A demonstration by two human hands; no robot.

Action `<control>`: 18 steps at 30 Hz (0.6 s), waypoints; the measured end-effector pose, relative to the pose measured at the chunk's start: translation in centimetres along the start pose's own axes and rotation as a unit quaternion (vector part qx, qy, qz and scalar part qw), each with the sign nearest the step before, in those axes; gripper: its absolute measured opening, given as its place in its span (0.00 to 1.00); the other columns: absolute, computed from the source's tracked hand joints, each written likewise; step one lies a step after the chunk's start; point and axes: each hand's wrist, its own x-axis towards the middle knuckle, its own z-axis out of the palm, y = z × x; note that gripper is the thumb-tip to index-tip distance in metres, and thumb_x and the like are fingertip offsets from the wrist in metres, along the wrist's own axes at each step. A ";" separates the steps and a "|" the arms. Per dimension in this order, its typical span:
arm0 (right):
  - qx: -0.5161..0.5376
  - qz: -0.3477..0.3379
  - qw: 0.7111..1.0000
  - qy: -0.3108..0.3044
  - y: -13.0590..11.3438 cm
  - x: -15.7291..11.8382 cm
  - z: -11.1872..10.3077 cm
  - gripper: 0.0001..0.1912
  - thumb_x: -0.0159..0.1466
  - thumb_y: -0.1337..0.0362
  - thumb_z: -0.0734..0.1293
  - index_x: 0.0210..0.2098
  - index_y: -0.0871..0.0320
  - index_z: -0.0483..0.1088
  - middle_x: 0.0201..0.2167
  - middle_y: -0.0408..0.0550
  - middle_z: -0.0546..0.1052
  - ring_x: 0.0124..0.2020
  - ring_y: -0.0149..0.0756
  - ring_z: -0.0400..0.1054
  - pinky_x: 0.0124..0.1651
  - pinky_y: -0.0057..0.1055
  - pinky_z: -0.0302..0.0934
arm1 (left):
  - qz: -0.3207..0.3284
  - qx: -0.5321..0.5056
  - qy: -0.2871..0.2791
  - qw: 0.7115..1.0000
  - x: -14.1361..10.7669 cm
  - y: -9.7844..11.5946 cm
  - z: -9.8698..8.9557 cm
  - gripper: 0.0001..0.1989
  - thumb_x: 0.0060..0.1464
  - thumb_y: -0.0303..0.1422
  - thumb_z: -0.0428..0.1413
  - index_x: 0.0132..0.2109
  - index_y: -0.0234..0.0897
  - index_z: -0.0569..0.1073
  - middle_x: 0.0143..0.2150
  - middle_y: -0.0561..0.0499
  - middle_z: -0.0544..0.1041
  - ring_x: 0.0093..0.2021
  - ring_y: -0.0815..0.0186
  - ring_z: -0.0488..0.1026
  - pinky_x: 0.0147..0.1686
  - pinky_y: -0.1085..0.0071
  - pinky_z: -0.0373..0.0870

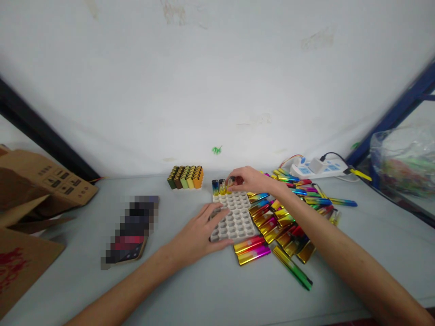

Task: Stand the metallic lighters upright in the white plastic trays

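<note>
- Whitish wall [217, 81], scuffed in places, with a small green mark [216, 150] low down, behind a grey worktop [190, 290]
- Pale tray [234, 222] of empty holes at the middle of the worktop, towards its far edge; blue-and-yellow lighters [215, 187] stand upright along its far end
- Left hand [200, 231] open, fingers spread over the tray's left side, covering some holes
- Right hand [248, 179] bent, its fingertips pinching the top of a lighter [230, 183] at the tray's far end; that grip is partly hidden
- Loose heap of shiny multicoloured lighters [272, 222] right of the tray, partly behind the right forearm; their labels cannot be read
- Block of upright green, brown and orange lighters [185, 177] by the far edge, left of the tray
- Phone [132, 231] on the left, its screen pixelated
- Cardboard boxes [44, 176] cut off at the left, one with symbols and tiny lettering, another with red print, neither legible
- Power strip [319, 168] with a white plug near the far right corner, beyond the heap; clear bag [404, 158] cut off at the right
</note>
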 end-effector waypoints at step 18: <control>-0.003 0.012 1.000 0.005 -0.2 0.1 0.0 0.11 0.63 0.62 0.70 0.44 0.60 0.78 0.25 0.43 0.77 0.27 0.30 0.68 0.33 0.27 0.57 | -0.003 -0.001 -0.009 1.000 0.0 0.0 -0.2 0.32 0.60 0.45 0.62 0.67 0.43 0.64 0.65 0.40 0.64 0.66 0.49 0.63 0.65 0.50 0.65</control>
